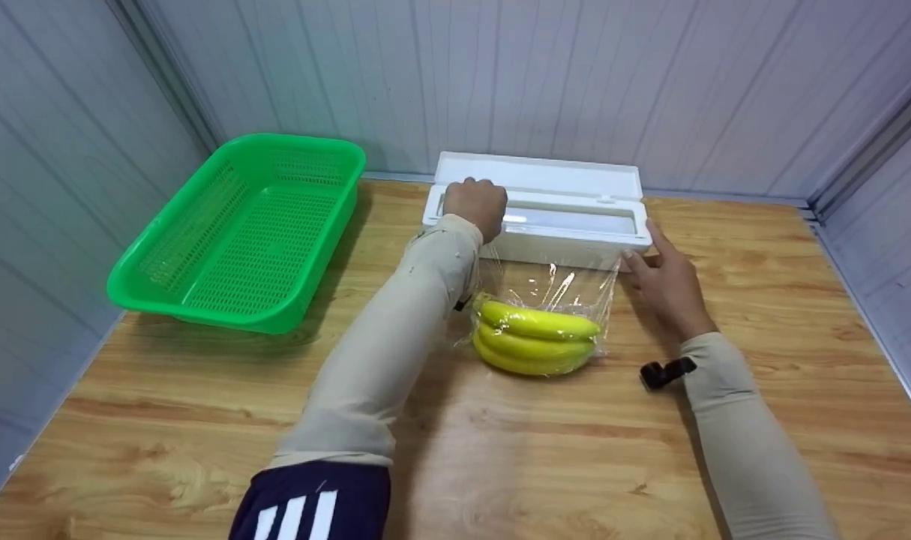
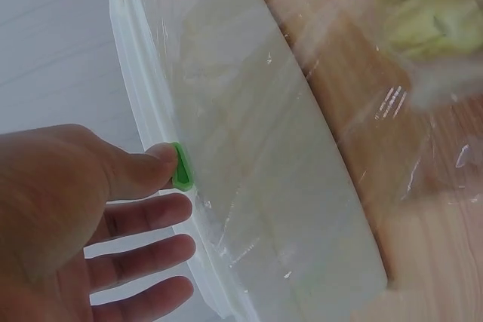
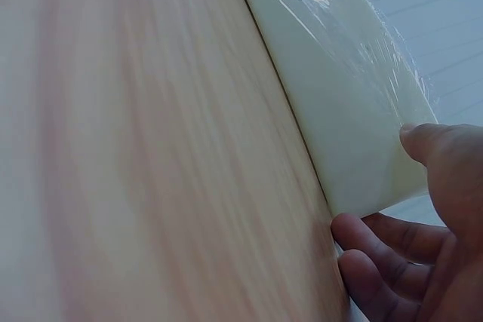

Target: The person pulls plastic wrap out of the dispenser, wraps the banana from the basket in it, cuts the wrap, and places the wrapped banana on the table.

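Observation:
A white cling film dispenser (image 1: 567,253) stands at the back of the table, its lid (image 1: 560,174) raised behind it. My left hand (image 1: 479,206) is at its left part; in the left wrist view the thumb pinches a green slide cutter (image 2: 182,169) on the dispenser's edge, with the other fingers extended. My right hand (image 1: 669,283) holds the dispenser's right end, thumb on the front face and fingers around the end. Clear cling film (image 1: 549,289) runs from the dispenser down over a bunch of yellow bananas (image 1: 534,337) lying in front.
A green perforated plastic basket (image 1: 298,300) sits at the left of the wooden table (image 1: 537,465). Pale panelled walls (image 1: 560,82) rise behind the table and at both sides.

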`<move>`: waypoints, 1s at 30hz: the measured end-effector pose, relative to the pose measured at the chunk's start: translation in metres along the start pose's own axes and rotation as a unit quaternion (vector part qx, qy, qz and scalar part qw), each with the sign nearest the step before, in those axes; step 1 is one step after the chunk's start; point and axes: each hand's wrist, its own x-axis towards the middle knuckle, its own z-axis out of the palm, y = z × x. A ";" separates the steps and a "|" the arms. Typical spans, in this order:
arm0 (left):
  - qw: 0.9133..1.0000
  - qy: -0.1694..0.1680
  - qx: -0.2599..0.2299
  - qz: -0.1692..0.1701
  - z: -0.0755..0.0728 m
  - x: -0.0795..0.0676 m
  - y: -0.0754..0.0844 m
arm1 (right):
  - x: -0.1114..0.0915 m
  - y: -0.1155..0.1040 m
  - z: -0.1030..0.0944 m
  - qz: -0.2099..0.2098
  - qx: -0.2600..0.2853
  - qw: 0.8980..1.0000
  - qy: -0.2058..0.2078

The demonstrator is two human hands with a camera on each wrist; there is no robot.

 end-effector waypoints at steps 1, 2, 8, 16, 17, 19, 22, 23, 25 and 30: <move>1.000 0.001 -0.004 0.001 0.000 0.000 -0.001 | 0.000 0.000 0.000 0.001 -0.002 1.000 -0.001; 1.000 0.002 -0.008 0.002 0.001 0.000 -0.003 | 0.000 0.000 -0.001 0.001 -0.003 1.000 -0.001; 1.000 0.002 -0.013 0.001 0.003 -0.003 -0.010 | -0.001 -0.001 0.000 -0.002 -0.004 1.000 -0.001; 1.000 0.006 -0.018 0.003 0.003 -0.007 -0.019 | 0.000 -0.001 -0.001 -0.006 0.000 1.000 -0.002; 1.000 0.008 -0.020 0.005 0.003 -0.007 -0.020 | 0.000 -0.001 -0.001 -0.007 0.000 1.000 -0.001; 1.000 0.010 -0.022 0.012 0.004 -0.009 -0.022 | 0.000 0.000 0.000 -0.007 0.000 1.000 -0.001; 0.999 0.006 -0.029 0.020 0.007 -0.011 -0.025 | -0.002 0.002 0.002 -0.003 -0.002 1.000 -0.002; 0.999 0.004 -0.033 0.021 0.008 -0.011 -0.025 | -0.003 0.003 0.003 -0.002 -0.003 1.000 -0.003; 0.999 0.001 -0.043 0.021 0.010 -0.012 -0.026 | -0.005 0.004 0.004 0.001 -0.005 1.000 -0.005; 0.997 0.006 -0.069 0.021 0.012 -0.012 -0.026 | -0.008 0.003 0.000 0.004 -0.012 1.000 -0.001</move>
